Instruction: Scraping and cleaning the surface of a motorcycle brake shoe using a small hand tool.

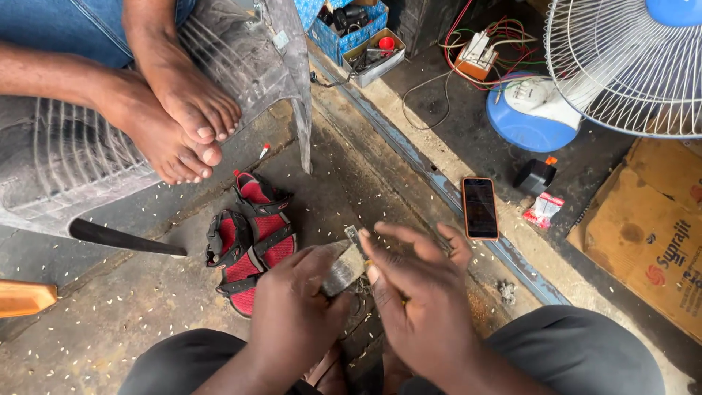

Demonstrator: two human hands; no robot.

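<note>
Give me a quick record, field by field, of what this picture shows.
Left hand: grips a small grey block
Right hand: touches the same block from the other side
Beside the hands: red and black sandals on the dusty floor
Further right: phone lying flat, screen dark
Top right: white fan
Top left: another person's bare feet on a grey chair

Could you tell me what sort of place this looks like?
Probably a small roadside repair stall: work is done on a bare concrete floor, with loose wires, a parts box and a fan nearby.
</note>
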